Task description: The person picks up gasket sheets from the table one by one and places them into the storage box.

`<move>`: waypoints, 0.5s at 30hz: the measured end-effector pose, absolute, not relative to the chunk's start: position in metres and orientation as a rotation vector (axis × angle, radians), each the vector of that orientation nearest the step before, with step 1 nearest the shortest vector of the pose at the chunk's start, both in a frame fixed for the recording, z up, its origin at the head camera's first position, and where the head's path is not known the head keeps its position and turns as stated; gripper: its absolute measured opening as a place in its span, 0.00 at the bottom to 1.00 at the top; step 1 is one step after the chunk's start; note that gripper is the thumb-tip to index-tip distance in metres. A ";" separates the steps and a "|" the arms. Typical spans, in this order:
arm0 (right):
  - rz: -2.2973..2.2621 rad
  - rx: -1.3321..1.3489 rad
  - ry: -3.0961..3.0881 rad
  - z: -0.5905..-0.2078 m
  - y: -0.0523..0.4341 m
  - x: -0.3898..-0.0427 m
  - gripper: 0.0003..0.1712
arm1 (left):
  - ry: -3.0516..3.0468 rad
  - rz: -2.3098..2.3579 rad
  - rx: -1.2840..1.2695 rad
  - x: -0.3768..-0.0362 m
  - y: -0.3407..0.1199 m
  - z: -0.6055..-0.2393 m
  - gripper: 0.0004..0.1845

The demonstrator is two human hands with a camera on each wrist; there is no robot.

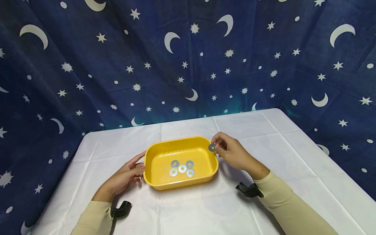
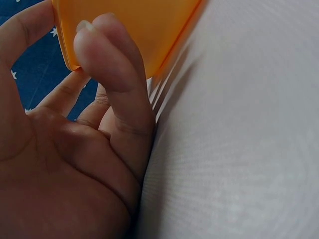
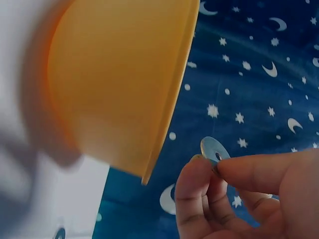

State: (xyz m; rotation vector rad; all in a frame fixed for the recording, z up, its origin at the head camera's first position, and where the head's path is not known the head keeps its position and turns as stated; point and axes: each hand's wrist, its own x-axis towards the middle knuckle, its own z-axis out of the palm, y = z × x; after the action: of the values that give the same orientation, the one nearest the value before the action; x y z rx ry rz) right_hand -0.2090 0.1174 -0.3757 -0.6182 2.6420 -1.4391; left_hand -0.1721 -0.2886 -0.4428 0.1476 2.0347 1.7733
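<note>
A yellow tray (image 1: 180, 186) with rounded corners stands on the white cloth. Several flat metal washers (image 1: 182, 168) lie together on its bottom, nearer the front wall. Between thumb and fingertips, my right hand (image 1: 232, 152) pinches another washer (image 3: 215, 148) by its edge; in the head view it overlaps the tray's right rim. At the opposite end, my left hand (image 1: 123, 178) rests on the cloth with extended fingers touching the outside of the tray at its rim. Its thumb and palm show in the left wrist view, beside the orange-looking tray end (image 2: 129, 30).
White cloth (image 1: 188, 212) covers the table, and a dark blue curtain (image 1: 158, 71) with moons and stars hangs behind and at both sides. Black wrist mounts (image 1: 249, 190) stick out from the sleeves. A small grey ring-like thing (image 3: 60, 233) shows low in the right wrist view.
</note>
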 end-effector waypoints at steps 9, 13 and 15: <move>-1.494 -0.628 2.540 -0.373 0.091 -0.209 0.10 | 2.027 1.782 0.171 -0.173 -0.289 -0.443 0.40; -1.495 -0.615 2.529 -0.374 0.079 -0.211 0.11 | 2.029 1.782 0.164 -0.172 -0.289 -0.443 0.40; -1.490 -0.614 2.526 -0.376 0.073 -0.212 0.11 | 2.031 1.780 0.156 -0.173 -0.289 -0.443 0.40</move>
State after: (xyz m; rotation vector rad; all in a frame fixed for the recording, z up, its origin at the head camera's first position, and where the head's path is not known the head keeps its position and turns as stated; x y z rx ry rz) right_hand -0.2116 0.0729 -0.3759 -0.6143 2.5261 -1.4903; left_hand -0.1727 -0.2886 -0.4430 0.1557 2.0308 1.7796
